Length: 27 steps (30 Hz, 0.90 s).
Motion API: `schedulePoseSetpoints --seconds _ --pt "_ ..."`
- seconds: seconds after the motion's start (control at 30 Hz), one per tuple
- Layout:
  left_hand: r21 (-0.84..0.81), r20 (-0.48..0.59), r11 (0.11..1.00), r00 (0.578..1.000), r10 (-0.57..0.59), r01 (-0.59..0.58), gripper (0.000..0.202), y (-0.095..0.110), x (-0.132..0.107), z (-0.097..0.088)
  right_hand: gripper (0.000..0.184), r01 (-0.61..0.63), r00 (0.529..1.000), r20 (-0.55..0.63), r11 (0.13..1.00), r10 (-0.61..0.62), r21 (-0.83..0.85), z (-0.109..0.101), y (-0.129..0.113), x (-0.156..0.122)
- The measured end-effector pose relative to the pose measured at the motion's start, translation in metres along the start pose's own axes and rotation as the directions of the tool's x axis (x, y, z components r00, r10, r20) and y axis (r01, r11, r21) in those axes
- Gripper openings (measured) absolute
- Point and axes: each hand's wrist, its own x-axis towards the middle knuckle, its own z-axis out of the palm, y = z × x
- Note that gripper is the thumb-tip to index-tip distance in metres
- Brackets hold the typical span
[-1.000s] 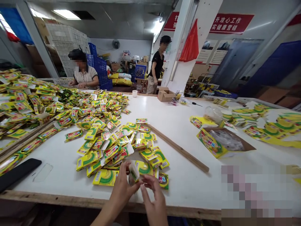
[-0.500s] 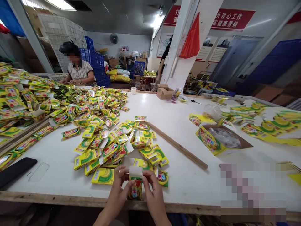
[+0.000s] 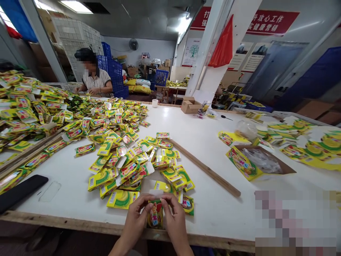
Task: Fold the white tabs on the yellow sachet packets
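A small yellow-and-green printed carton point(image 3: 155, 215) stands upright at the table's front edge, its printed face toward me and a white flap at its top. My left hand point(image 3: 138, 213) pinches its upper left side, thumb on the front. On its upper right side my right hand point(image 3: 172, 212) grips, with the thumb near the top edge and the fingers behind. Both sets of fingers meet around the flap, which they partly cover. Just beyond my hands lies a loose heap of similar small cartons point(image 3: 130, 170), some with white flaps standing open.
A wooden strip point(image 3: 207, 169) lies right of the heap. A larger open box point(image 3: 245, 163) holding clear plastic stands farther right. At left are a big carton pile point(image 3: 26, 103) and a black phone point(image 3: 23, 192). Another person point(image 3: 97, 81) sits across the table.
The carton's white flap, raised higher before, now shows less above my fingers, which have moved in over it. The whole view has shifted slightly. A person standing by the pillar is no longer visible.
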Motion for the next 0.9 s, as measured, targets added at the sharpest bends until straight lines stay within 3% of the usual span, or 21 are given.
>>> schedulePoseSetpoints --seconds 0.1,0.17,0.4,0.57,0.9 --pt "-0.122 -0.047 0.992 0.998 -0.05 0.044 0.036 -0.002 -0.001 0.003 0.025 -0.058 0.996 -0.063 0.996 0.062 0.073 0.004 0.008 -0.002" --pt "-0.159 -0.034 0.986 0.997 -0.063 0.057 0.044 -0.002 0.001 0.004 0.032 -0.071 0.996 -0.045 0.994 0.075 0.081 0.004 0.011 -0.002" --pt "-0.055 0.027 0.998 0.999 -0.021 0.022 0.014 -0.003 0.009 0.003 0.017 -0.036 0.999 0.037 0.999 0.036 0.005 -0.004 0.009 0.0" --pt "-0.014 0.046 1.0 0.999 0.015 -0.015 0.011 -0.001 0.008 0.004 0.013 -0.035 0.997 0.071 0.999 0.034 0.007 -0.001 0.005 -0.003" --pt "0.084 -0.08 0.996 0.997 -0.018 0.024 0.011 0.004 0.014 0.013 0.018 -0.05 0.999 0.011 0.994 0.051 -0.093 0.003 0.005 0.005"
